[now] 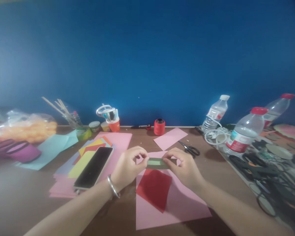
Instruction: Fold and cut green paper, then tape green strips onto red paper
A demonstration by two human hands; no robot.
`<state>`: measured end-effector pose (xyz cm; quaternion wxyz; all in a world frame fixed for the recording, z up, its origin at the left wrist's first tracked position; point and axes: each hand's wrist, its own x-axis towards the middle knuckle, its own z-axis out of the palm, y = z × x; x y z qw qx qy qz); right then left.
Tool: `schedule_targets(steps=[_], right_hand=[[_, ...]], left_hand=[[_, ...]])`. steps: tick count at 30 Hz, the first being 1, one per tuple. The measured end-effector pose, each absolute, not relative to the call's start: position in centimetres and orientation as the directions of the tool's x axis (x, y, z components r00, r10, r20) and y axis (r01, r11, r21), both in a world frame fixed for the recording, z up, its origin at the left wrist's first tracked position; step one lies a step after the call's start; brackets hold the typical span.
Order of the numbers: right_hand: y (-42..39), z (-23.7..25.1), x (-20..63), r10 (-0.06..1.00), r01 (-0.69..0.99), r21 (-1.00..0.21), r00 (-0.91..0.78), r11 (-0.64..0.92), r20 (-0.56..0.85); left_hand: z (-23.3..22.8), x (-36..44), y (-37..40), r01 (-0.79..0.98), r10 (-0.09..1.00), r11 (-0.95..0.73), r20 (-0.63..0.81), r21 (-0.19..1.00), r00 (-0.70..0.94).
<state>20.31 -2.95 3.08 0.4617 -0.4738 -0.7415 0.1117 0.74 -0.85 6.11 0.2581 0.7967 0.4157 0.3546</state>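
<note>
Between my two hands a small strip of green paper (155,162) is stretched level, seemingly folded. My left hand (132,164), with a silver bracelet on the wrist, pinches its left end between thumb and finger. The right end is pinched by my right hand (183,166). Below the strip lies a square of red paper (155,189), tilted on a larger pink sheet (179,209). Black-handled scissors (191,150) rest just beyond my right hand, beside a smaller pink piece of paper (170,137).
Left: a phone (94,167) on stacked coloured paper (64,183), a light blue sheet (48,150) and a plastic bag (31,127). Behind: a red spool (159,127) and an orange cup (113,125). Right: plastic bottles (245,131) and tangled cables (272,183).
</note>
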Motion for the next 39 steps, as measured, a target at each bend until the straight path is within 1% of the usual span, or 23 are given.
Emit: schedule_targets(steps=[3,5,8,16,22,26,28,30,32,33,34,36,38,39], right_hand=[[-3.5,3.4,19.7,0.710,0.695,-0.395,-0.236,0.601,0.664],[-3.9,3.6,19.2,0.676,0.705,-0.327,-0.290,0.630,0.678],[-4.4,3.6,18.5,0.668,0.711,-0.316,-0.284,0.628,0.688],[-4.5,3.8,18.6,0.666,0.749,-0.311,-0.224,0.585,0.711],[-3.6,4.0,19.3,0.687,0.757,-0.356,-0.163,0.547,0.709],[-2.6,3.8,20.6,0.690,0.781,-0.358,-0.126,0.512,0.713],[-2.0,3.6,21.5,0.701,0.784,-0.383,-0.091,0.488,0.707],[-1.5,3.5,22.3,0.726,0.766,-0.470,0.006,0.439,0.688],[-1.3,3.5,22.7,0.766,0.679,-0.604,0.095,0.417,0.636],[-1.4,3.5,22.6,0.791,0.603,-0.664,0.086,0.443,0.605],[-1.5,3.5,22.4,0.815,0.517,-0.710,0.041,0.478,0.578],[-2.1,3.5,21.6,0.842,0.386,-0.763,-0.079,0.519,0.533],[-2.7,3.4,20.6,0.871,0.409,-0.778,-0.096,0.476,0.482],[-3.0,3.3,20.1,0.876,0.444,-0.769,-0.085,0.460,0.475]], left_hand=[[5.7,1.1,-1.4,0.496,0.822,-0.557,0.355,0.666,0.446],[5.5,1.5,-1.8,0.495,0.803,-0.581,0.355,0.646,0.479],[5.3,2.0,-2.3,0.481,0.781,-0.609,0.368,0.631,0.505],[5.4,2.2,-2.6,0.457,0.762,-0.635,0.411,0.622,0.500],[6.1,1.4,-2.0,0.434,0.775,-0.624,0.441,0.650,0.452],[6.7,0.6,-1.5,0.422,0.762,-0.645,0.501,0.637,0.410],[6.8,0.2,-1.3,0.423,0.761,-0.649,0.528,0.633,0.377],[6.8,-0.1,-1.1,0.425,0.773,-0.635,0.532,0.645,0.346],[6.8,-0.2,-0.9,0.423,0.791,-0.612,0.514,0.668,0.332],[6.7,-0.2,-0.8,0.421,0.798,-0.602,0.503,0.678,0.332],[6.6,-0.2,-0.7,0.421,0.804,-0.594,0.491,0.685,0.335],[6.5,-0.1,-0.6,0.429,0.812,-0.582,0.471,0.690,0.343],[6.3,0.1,-0.6,0.456,0.809,-0.587,0.466,0.669,0.358],[6.2,0.2,-0.7,0.484,0.795,-0.607,0.482,0.630,0.369]])
